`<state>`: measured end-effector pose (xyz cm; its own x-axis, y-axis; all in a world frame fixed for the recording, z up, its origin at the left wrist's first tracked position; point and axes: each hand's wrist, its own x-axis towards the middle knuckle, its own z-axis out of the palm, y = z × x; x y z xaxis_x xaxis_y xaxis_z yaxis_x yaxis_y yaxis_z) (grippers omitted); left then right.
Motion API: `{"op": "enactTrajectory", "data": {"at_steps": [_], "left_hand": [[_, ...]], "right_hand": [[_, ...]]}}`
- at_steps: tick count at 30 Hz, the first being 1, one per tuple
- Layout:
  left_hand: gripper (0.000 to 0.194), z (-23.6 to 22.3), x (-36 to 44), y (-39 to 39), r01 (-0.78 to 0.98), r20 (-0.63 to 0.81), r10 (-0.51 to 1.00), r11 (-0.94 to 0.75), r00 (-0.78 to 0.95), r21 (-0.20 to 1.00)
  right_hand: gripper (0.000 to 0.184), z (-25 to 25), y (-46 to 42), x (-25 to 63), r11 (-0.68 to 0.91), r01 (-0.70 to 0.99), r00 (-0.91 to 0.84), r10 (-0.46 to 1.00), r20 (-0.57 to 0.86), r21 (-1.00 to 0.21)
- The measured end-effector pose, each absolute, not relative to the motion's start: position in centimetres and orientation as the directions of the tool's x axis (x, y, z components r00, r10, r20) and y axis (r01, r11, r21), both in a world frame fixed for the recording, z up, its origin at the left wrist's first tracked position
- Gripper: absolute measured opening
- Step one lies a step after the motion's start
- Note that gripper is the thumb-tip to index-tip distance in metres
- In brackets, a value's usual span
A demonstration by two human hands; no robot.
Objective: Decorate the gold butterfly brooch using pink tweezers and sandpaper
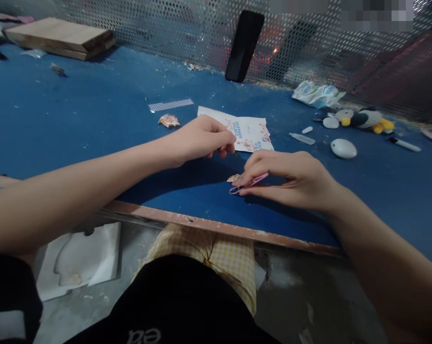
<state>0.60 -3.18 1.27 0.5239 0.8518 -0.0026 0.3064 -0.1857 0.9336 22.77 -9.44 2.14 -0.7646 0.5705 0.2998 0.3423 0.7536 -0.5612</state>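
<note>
My right hand (290, 179) is closed, pinching a thin pink clip-like piece (258, 179) between thumb and fingers low over the blue table. Right by its fingertips is a small gold and pink ornament (233, 178); whether the fingers touch it I cannot tell. My left hand (206, 136) hovers at the near edge of a printed sheet of abrasive paper (249, 129), its fingers curled together. Anything inside that pinch is hidden. Left of that hand lies a cluster of similar gold and pink ornaments (169, 120). Behind them rests a narrow strip of small shiny beads (171, 105).
A phone (244, 45) leans on the perforated metal screen (165, 28). Wooden boards (60, 36) sit back left. To the right are a wipes packet (318, 94), a plush toy (366, 119), a white egg-shaped object (343, 148), a small tube (302, 138) and a marker (405, 144).
</note>
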Motion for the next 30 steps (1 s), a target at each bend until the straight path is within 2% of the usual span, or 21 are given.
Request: {"op": "enactTrajectory", "data": {"at_steps": [8, 22, 30], "left_hand": [[0.029, 1.48, 0.78, -3.44, 0.313, -0.01, 0.857, -0.177, 0.514, 0.933], [0.03, 1.42, 0.68, -3.37, 0.33, -0.008, 0.854, -0.192, 0.521, 0.924], [0.028, 1.44, 0.68, -3.36, 0.336, -0.016, 0.853, -0.188, 0.521, 0.923]], "right_hand": [[0.012, 2.31, -9.88, 22.6, 0.786, 0.381, -0.791, 0.549, 0.268, -0.487], [0.012, 1.97, -9.81, 22.73, 0.769, 0.364, -0.774, 0.563, 0.288, -0.525], [0.015, 2.14, -9.79, 22.61, 0.743, 0.385, -0.774, 0.583, 0.247, -0.547]]}}
